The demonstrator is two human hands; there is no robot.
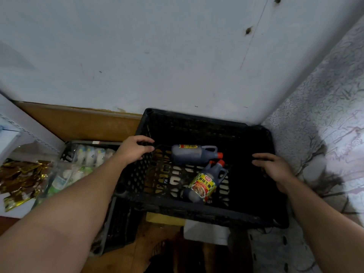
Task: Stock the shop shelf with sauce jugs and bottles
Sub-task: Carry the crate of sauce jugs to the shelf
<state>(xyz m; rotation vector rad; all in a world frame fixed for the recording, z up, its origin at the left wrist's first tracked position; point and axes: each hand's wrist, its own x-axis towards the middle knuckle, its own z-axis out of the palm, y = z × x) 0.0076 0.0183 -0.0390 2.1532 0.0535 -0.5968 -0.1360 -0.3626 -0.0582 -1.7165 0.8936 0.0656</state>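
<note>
Single head-worn wide-angle view, facing forward and steeply down, close above black crate (206, 211) set against pale wall (157, 56).

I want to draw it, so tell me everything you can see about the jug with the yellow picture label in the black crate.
The jug is dark and plastic-looking, with an orange-red cap, a loop handle by the neck and a yellow-green label showing food. It lies on its side on the slotted floor of the black crate, cap pointing toward the other jug close by. Nobody holds it.

Two jugs (194, 155) lie inside crate (197, 211); hands on sides.
</note>
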